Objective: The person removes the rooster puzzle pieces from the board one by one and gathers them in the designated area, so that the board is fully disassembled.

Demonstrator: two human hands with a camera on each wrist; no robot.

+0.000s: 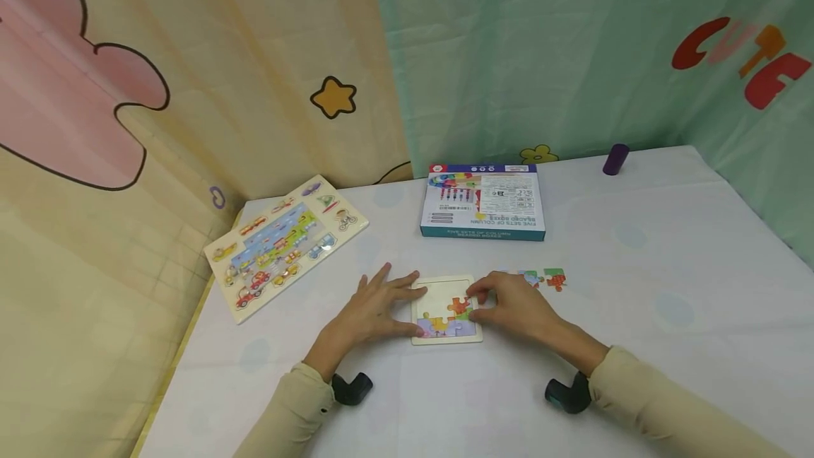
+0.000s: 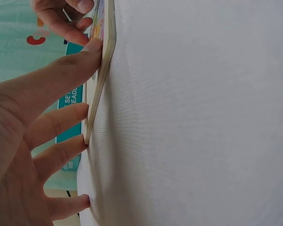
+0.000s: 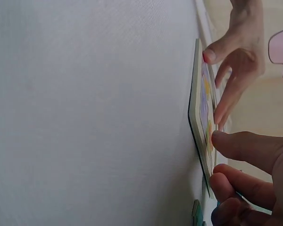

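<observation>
A small wooden jigsaw tray lies on the table, its lower part filled with purple, yellow and green pieces. My left hand is spread at the tray's left side; its thumb rests on the near corner and two fingertips touch the edge. At the right side, my right hand has its thumb and curled index finger around the edge of a red-orange puzzle piece. In the right wrist view the thumb touches the piece area; the exact grip is partly hidden.
Loose puzzle pieces lie beyond my right hand, partly covered by it. A boxed bead set stands behind the tray. A vehicle puzzle board lies at the left, and a purple cylinder stands at the back right.
</observation>
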